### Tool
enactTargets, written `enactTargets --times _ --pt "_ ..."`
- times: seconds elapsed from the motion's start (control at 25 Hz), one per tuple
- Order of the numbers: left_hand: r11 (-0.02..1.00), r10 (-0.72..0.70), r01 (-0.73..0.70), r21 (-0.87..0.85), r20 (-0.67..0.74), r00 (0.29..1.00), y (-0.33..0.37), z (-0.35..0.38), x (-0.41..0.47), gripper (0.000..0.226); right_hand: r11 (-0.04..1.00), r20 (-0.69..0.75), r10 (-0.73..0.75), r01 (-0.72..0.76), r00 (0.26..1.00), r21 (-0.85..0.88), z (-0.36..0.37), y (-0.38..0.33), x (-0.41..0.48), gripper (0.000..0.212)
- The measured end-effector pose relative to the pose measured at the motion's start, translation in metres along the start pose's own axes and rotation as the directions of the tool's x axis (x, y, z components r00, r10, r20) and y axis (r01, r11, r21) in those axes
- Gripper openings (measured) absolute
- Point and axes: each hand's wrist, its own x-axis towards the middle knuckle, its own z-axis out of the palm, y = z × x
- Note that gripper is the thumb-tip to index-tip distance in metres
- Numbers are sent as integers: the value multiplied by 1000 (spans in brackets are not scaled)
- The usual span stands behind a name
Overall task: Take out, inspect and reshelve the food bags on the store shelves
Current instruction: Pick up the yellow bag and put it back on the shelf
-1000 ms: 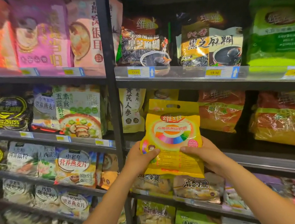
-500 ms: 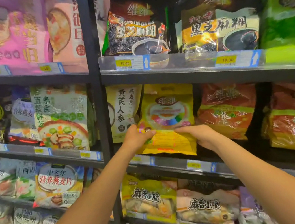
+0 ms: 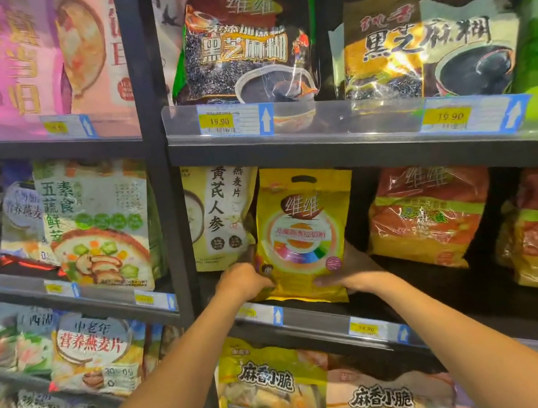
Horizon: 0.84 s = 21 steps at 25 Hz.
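Note:
A yellow food bag (image 3: 304,233) with a rainbow wheel on its front and a carry slot at the top stands upright on the middle shelf (image 3: 314,316) of the right-hand bay. My left hand (image 3: 242,282) grips its lower left corner. My right hand (image 3: 353,273) holds its lower right edge, fingers across the front. The bag sits between a pale yellow oat bag (image 3: 219,216) on its left and a red-and-yellow bag (image 3: 426,216) on its right, under the shelf above.
Black sesame paste bags (image 3: 245,44) stand on the shelf above, with yellow price tags (image 3: 219,120) on the rail. A black upright post (image 3: 153,151) divides the two bays. Snack bags (image 3: 272,383) fill the shelf below, cereal bags (image 3: 97,224) the left bay.
Both hands have carried the yellow bag up and inward from in front of the shelves onto the middle shelf, where it now stands upright. The view has moved closer.

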Motion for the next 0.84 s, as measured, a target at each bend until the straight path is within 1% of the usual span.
enactTargets --times 0.08,0.16,0.24,0.36,0.48,0.56,0.64,0.76,0.84 --pt "998 5 -6 -68 -12 1000 6 1 9 87 998 -28 -16 14 999 -54 -2 1 7 126" --pt "976 39 -46 -212 -37 999 12 2 22 88 996 -86 -23 16 996 -88 -3 -4 10 117" --pt "946 51 -67 -318 -58 997 14 5 33 85 996 -105 -44 35 994 -83 -5 -1 18 106" --pt "923 49 -88 -376 -112 992 17 10 44 82 994 -132 -39 25 990 -106 -5 6 40 100" --pt "878 50 -94 -470 -105 993 18 12 54 88 991 -163 -18 -4 986 -134 -4 5 62 100" --pt "859 56 -100 -502 -102 993 17 12 60 88 990 -175 0 -24 985 -138 -5 9 75 102" --pt "836 93 -142 -530 -118 989 18 14 64 85 991 -197 33 -58 980 -122 -6 13 87 105" --pt "823 118 -177 -540 -143 983 22 17 63 84 987 -254 69 -103 965 -122 -4 20 96 103" --pt "868 94 -160 -470 -161 982 24 22 63 80 981 -288 81 -128 954 -146 0 20 98 101"
